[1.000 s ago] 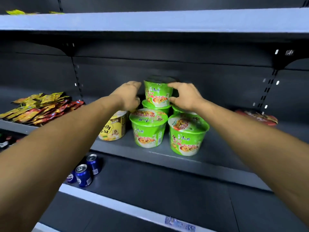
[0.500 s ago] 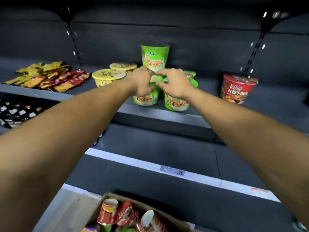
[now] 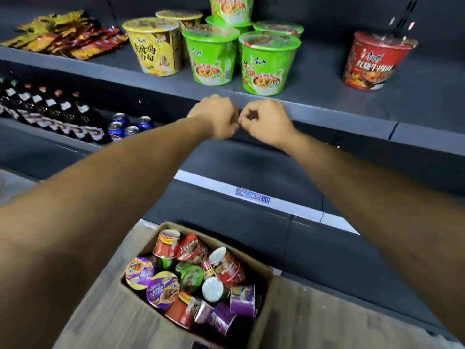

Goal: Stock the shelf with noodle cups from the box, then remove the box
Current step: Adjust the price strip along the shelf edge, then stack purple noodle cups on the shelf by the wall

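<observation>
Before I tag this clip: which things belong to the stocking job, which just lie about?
Job: cardboard box, its noodle cups, green cups, yellow cups, red cup, shelf.
Lying about: snack packets, bottles, blue cans.

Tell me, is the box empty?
No, nearly full. The box holds a jumble of red, purple and green noodle cups.

Bare shelf (image 3: 319, 79) beside red cup (image 3: 375, 61)

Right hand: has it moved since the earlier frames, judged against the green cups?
Yes. The right hand left the top green cup and dropped toward the person; it is now in front of the shelf edge.
</observation>
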